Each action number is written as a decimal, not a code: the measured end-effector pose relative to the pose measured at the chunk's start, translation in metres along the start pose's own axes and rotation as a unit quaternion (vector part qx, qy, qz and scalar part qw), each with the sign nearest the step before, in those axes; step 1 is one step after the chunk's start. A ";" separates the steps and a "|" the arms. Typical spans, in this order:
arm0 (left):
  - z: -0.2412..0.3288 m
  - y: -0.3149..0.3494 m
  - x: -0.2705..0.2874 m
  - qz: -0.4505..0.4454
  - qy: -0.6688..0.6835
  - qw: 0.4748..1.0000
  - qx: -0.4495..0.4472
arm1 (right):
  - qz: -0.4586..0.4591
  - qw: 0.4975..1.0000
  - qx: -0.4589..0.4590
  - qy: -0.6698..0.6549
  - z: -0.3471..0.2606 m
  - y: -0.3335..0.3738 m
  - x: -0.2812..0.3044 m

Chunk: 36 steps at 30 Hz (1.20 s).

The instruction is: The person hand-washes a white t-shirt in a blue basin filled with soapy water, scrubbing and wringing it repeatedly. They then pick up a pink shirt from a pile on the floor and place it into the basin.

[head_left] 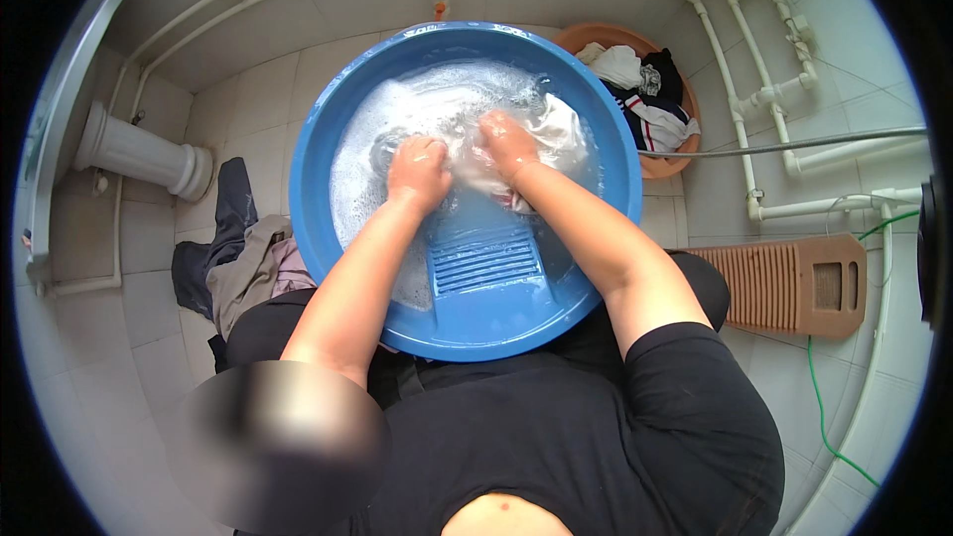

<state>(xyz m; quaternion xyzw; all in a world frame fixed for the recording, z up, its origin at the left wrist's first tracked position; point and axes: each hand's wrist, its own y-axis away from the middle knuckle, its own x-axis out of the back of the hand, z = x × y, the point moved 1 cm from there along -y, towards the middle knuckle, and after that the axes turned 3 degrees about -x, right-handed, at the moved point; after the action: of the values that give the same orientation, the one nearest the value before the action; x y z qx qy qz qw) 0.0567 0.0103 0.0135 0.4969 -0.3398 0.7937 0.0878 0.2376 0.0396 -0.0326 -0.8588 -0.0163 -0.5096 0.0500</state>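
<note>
From my remote post, I see the left hand (pixel 418 174) and right hand (pixel 508 142) curled at white cloth (pixel 561 129) in a blue basin (pixel 314 159), though suds (pixel 362 124) and blur hide whether the fingers clutch it. Soft, slippery and heavy when soaked, I judge, it offers its best hold in folds beside the right fingers; crumpled, it spreads sideways beyond both hands, its long axis unclear.

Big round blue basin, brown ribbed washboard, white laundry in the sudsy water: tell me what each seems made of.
Big round blue basin: probably plastic, smooth and semi-glossy; its rim shines and its ridges look moulded in.
Brown ribbed washboard: likely matte plastic, evenly coloured with regular ribs; wood remains possible.
White wet laundry: soft fabric, lying in limp folds; the fibre can't be told.
</note>
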 end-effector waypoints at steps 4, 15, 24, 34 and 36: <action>-0.004 0.021 -0.029 0.018 0.457 0.826 0.329 | -0.011 0.933 -0.113 -0.341 -0.025 0.014 0.021; 0.023 0.041 0.016 -0.164 0.418 0.738 0.504 | -0.173 0.979 -0.104 0.010 0.003 0.041 0.052; 0.032 0.033 0.018 0.047 0.754 0.413 0.509 | -0.009 0.947 0.163 -0.278 -0.117 0.085 0.053; 0.076 0.034 0.026 0.072 0.802 0.354 0.475 | 0.126 0.969 0.087 -0.195 -0.100 0.087 0.049; 0.077 0.038 0.023 0.084 0.784 0.372 0.490 | 0.135 0.962 0.109 -0.210 -0.102 0.092 0.050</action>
<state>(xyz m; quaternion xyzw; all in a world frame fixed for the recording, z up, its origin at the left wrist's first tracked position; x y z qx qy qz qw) 0.0839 -0.0710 0.0372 -0.4228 0.2898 0.8586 -0.0108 0.1795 -0.0634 0.0529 -0.9303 0.0343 -0.3010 0.2069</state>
